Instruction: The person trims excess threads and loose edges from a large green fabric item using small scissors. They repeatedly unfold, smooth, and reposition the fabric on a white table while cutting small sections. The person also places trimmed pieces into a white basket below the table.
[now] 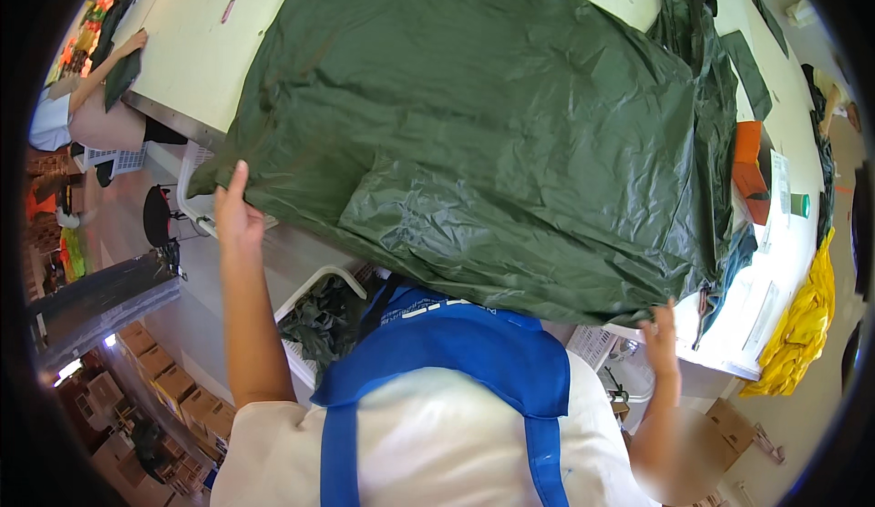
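A large dark green sheet of thin, shiny, coated fabric (492, 97) lies spread over the white table (196, 28), its near edge hanging toward my body. Creases run across it, and a glossier patch sits near the lower middle. My left hand (239, 217) grips the sheet's near left corner, thumb on top and fingers hidden beneath. At the near right edge, my right hand (662, 338) pinches the fabric, fingers partly covered by it. More bunched green fabric (715, 97) lies along the sheet's right side.
An orange box (750, 165), a green tape roll (799, 204) and papers lie to the right. Yellow fabric (797, 325) hangs over the table's right edge. Below the near edge stands a white basket (296, 361) holding dark fabric. At far left, another person's hand (135, 42) rests on the table.
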Demonstrator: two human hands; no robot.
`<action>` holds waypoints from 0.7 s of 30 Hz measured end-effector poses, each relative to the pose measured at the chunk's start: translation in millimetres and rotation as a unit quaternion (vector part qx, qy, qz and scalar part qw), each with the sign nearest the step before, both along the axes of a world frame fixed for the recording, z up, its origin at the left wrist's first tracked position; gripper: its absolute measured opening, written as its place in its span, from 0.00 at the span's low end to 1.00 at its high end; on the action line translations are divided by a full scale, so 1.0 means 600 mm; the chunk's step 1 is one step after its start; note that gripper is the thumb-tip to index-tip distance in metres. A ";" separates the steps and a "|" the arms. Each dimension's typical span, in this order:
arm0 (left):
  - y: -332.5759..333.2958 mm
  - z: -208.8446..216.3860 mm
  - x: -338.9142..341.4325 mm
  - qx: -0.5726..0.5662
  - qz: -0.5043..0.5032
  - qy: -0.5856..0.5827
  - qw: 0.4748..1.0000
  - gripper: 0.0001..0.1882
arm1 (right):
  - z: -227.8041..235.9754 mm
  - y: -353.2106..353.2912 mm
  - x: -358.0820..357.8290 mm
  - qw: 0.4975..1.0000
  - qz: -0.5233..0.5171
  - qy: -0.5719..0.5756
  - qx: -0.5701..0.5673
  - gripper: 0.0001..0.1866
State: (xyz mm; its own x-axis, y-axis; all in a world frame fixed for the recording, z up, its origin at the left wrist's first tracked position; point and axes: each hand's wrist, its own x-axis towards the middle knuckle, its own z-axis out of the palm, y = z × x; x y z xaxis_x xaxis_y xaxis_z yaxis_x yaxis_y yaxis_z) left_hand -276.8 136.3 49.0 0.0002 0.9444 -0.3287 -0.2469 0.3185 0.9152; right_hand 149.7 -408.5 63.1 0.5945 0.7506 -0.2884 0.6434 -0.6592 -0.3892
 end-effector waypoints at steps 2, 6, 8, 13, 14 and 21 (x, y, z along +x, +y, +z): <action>0.029 0.048 0.040 0.022 -0.029 -0.010 0.999 0.17 | 0.040 0.040 0.043 0.989 -0.132 -0.054 0.036 0.14; 0.146 0.022 0.136 -0.071 -0.032 0.107 0.991 0.23 | 0.034 0.175 0.154 0.973 -0.134 -0.124 0.143 0.15; 0.122 0.036 0.238 0.064 -0.136 0.335 0.930 0.26 | -0.009 0.228 0.197 0.968 -0.151 -0.130 0.149 0.15; 0.011 -0.020 0.425 0.500 -0.447 0.433 0.603 0.28 | -0.128 0.274 0.275 0.976 -0.135 -0.162 0.048 0.18; -0.010 -0.040 0.456 0.514 -0.467 0.454 0.557 0.28 | -0.141 0.275 0.282 0.977 -0.149 -0.152 0.010 0.19; -0.024 -0.149 0.510 0.498 -0.485 0.498 0.518 0.13 | -0.128 0.112 0.239 0.949 -0.224 -0.210 0.076 0.15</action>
State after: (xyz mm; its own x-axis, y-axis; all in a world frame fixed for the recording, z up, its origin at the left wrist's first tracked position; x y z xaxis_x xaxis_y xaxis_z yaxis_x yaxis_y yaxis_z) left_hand 29.2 122.0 -40.2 0.9325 0.3600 0.0289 0.3402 -0.9025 0.2641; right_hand 293.4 -341.5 -13.6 0.9018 0.4101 0.1362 0.4321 -0.8597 -0.2724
